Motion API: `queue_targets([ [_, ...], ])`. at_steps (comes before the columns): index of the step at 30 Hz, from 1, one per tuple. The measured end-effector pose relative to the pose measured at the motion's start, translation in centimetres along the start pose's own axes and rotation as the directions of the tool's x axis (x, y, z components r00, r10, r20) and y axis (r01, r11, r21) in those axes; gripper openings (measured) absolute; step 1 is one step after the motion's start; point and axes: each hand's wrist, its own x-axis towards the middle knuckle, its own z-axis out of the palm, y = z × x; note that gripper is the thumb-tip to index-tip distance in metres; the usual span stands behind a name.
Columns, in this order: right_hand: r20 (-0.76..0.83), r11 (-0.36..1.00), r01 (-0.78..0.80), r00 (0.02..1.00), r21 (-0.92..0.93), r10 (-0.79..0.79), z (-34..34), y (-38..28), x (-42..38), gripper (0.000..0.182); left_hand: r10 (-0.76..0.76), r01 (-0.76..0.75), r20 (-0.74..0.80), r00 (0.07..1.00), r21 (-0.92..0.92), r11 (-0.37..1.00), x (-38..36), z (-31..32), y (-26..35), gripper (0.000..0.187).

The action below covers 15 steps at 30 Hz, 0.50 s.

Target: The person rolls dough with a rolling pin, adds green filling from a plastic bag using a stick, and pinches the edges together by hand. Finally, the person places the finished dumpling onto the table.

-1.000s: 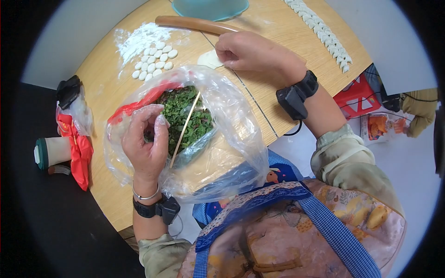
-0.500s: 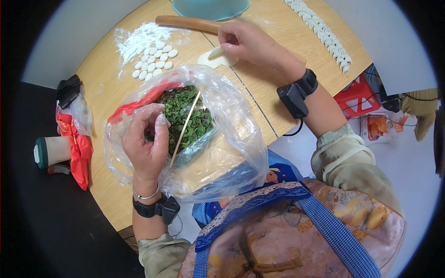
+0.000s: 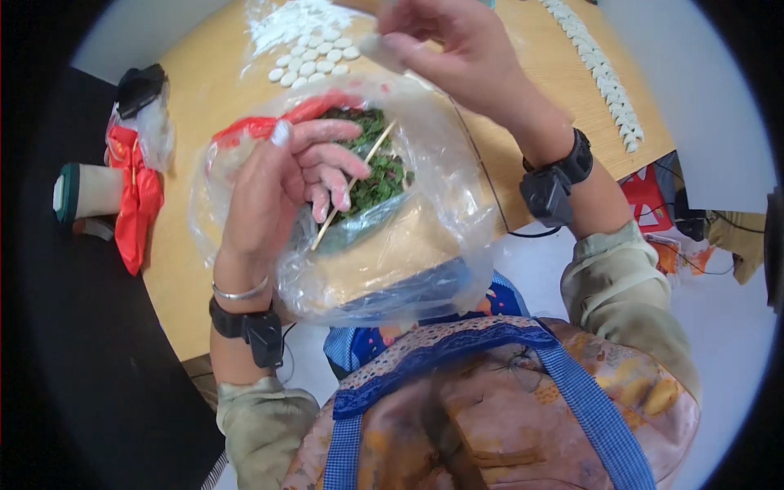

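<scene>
My left hand (image 3: 298,175) is palm up with floury, spread fingers, over the near-left part of a clear plastic bag (image 3: 453,167). Inside the bag lie chopped greens (image 3: 380,188), and a thin wooden stick (image 3: 327,227) slants across them, partly behind my fingers. Above the far side of the bag, my right hand (image 3: 449,49) pinches a pale dough wrapper (image 3: 380,54) between thumb and fingers; it is somewhat blurred. Small flattened dough discs (image 3: 314,57) lie in a cluster on the table beyond the bag.
White flour (image 3: 286,26) is spread at the far side of the wooden table (image 3: 192,98). A long row of dumplings (image 3: 592,69) lines the right edge. On the left are a red bag (image 3: 131,204) and a white-and-green container (image 3: 90,193). A red crate (image 3: 645,200) sits lower right.
My right hand has lifted the dough wrapper off the table and drawn it up toward me. My left hand has uncurled its fingers and turned palm up. The view has shifted.
</scene>
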Motion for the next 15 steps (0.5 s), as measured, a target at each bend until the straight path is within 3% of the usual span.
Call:
queue_targets([
  [1,0.019,0.976,0.159,0.987,-0.149,-0.158,1.1,-0.8,0.2,0.014,-0.007,0.007,-0.009,1.0,-0.004,1.0,-0.1,0.2,0.2,0.071],
  [2,0.086,0.929,0.301,0.954,-0.216,-0.289,2.2,-1.2,0.4,0.017,-0.018,0.023,0.037,0.999,-0.13,0.991,-0.2,0.4,0.5,0.069],
  [3,0.092,0.929,0.304,0.952,-0.211,-0.29,3.1,-1.9,0.2,0.017,-0.018,0.039,0.084,0.996,-0.254,0.966,-0.2,0.4,0.5,0.067],
  [5,0.268,0.844,0.464,0.878,-0.271,-0.397,4.5,-3.0,-0.3,0.016,0.012,0.028,0.139,0.99,-0.285,0.958,0.1,-0.4,0.0,0.064],
  [7,0.29,0.832,0.481,0.867,-0.277,-0.405,4.9,-2.8,-0.5,0.015,0.041,-0.004,0.122,0.992,-0.293,0.956,0.0,-1.5,-1.0,0.056],
  [8,0.27,0.873,0.434,0.888,-0.222,-0.373,4.7,-2.6,-0.5,0.015,0.053,-0.017,0.109,0.993,-0.301,0.954,0.1,-1.5,-1.0,0.056],
  [10,0.27,0.907,0.391,0.9,-0.155,-0.342,4.4,-2.2,-0.8,0.015,0.026,-0.028,-0.021,0.999,-0.135,0.99,0.3,-1.4,-1.1,0.041],
  [12,0.173,0.98,0.198,0.966,-0.017,-0.192,3.9,-1.9,-1.3,0.008,0.049,-0.058,-0.092,0.995,-0.099,0.993,0.3,-1.3,-1.2,0.036],
  [13,0.178,0.979,0.202,0.964,-0.014,-0.196,3.5,-1.7,-1.5,0.008,0.065,-0.073,-0.148,0.987,-0.051,0.996,0.3,-1.2,-1.1,0.032],
  [15,0.329,0.989,0.022,0.944,-0.148,0.028,2.9,-1.1,-1.9,0.007,0.125,-0.121,-0.197,0.972,0.028,0.992,0.1,-0.7,-0.9,0.026],
])
